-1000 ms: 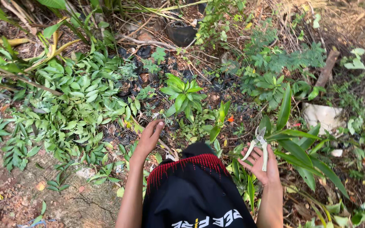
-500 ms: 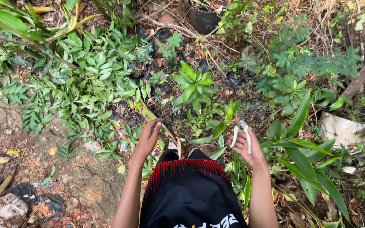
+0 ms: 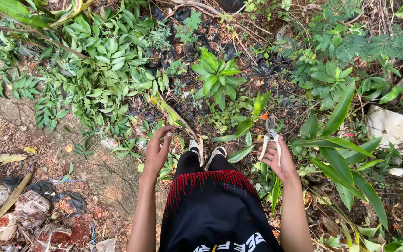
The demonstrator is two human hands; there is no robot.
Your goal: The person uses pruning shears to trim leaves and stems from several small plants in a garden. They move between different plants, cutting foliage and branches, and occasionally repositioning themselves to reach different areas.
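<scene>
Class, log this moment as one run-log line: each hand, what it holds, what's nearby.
left hand: empty, open | right hand: holds pruning shears | nearby: leafy plant

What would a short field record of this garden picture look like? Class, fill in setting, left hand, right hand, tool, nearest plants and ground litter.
setting: outdoor patch of bare soil and green plants, seen from above
left hand: empty, fingers loosely spread, held over the soil
right hand: palm up, holding pruning shears
tool: white handles, metal blades pointing away from the person
nearest plants: long-leaved plant beside the right hand; leafy rosette ahead
feet: shoes between the hands
ground litter: dry husks and debris at lower left
</scene>
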